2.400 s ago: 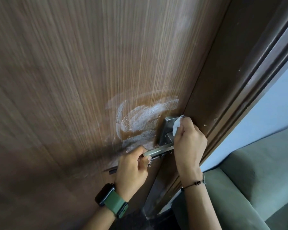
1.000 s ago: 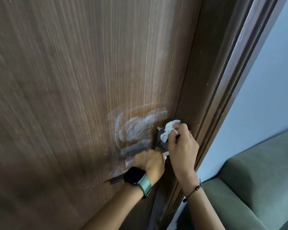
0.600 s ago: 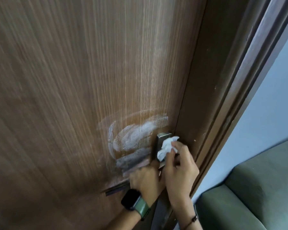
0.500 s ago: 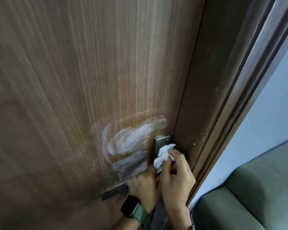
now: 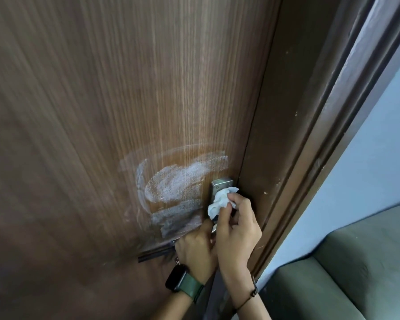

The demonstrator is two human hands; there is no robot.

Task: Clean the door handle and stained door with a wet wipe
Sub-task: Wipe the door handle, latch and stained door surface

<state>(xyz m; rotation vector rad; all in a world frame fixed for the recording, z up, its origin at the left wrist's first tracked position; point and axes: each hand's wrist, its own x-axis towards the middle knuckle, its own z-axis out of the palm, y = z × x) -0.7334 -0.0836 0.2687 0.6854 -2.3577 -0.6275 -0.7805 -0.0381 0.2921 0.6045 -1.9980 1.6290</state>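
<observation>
Door handle point(image 5: 219, 188) fixed at the right edge of the door point(image 5: 125, 88), hard against the frame point(image 5: 286, 135); square metal plate showing above, lever point(image 5: 156, 252) running long-axis leftward and slightly down from it, dark tip poking out past the left hand. Right hand point(image 5: 237, 232) pinching a crumpled wet wipe point(image 5: 218, 202) against the plate, fingers curled round the wad. Left hand point(image 5: 195, 248) wrapped round the lever just below, knuckles touching the right hand, steadying it. White smeared stain point(image 5: 178, 183) just left of the plate and above the lever, well within reach, untouched by the wipe. Judged: plate being cleaned now; stain nearer to the right hand, which already carries the wipe, so a short sweep leftward and slightly up from the plate, across the vertical grain. Likely snag: left hand covering part of the lever.
</observation>
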